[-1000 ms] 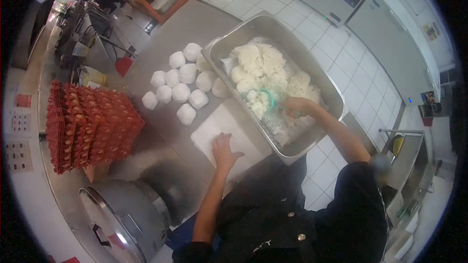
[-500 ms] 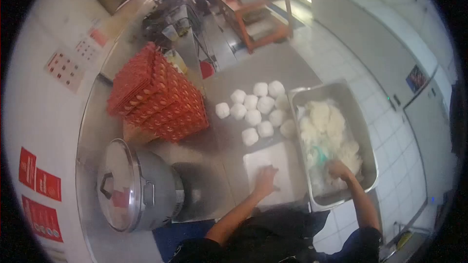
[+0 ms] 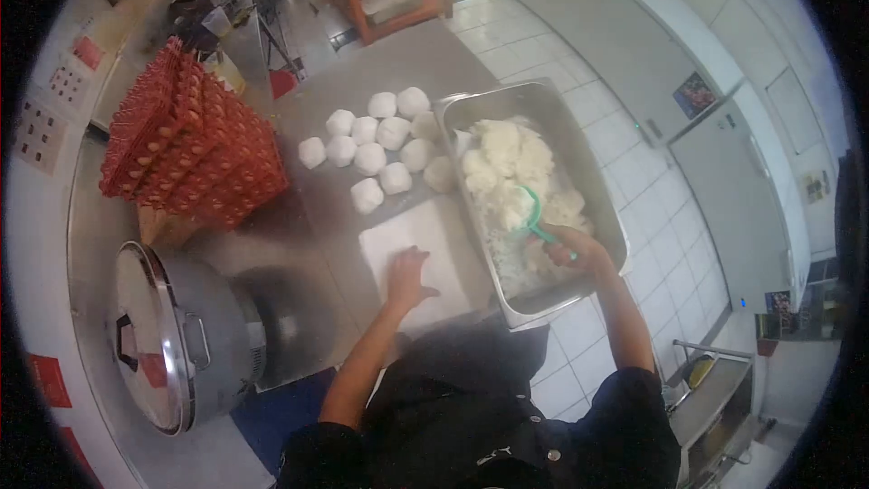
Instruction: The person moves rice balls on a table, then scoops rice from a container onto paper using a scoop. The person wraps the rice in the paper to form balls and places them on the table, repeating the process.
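Pointing toward ten o'clock, a green plastic scoop (image 3: 535,210) sits clamped in the right hand (image 3: 580,248) (left hand (image 3: 405,281), thumb apart, on white sheets (image 3: 450,258)).

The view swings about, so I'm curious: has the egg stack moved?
No: the egg stack still stands just beyond the lidded pot, with no visible shift.

The one view looks from the person's head, forward and steeply down onto the worktop (image 3: 453,52). It sits close above the left hand (image 3: 407,279) and right hand (image 3: 575,249), near mid-frame, with the shirt (image 3: 434,412) at the bottom. Its wide, dark-cornered frame bends the wall (image 3: 50,244) at left and reaches the orange table (image 3: 351,4) at top.
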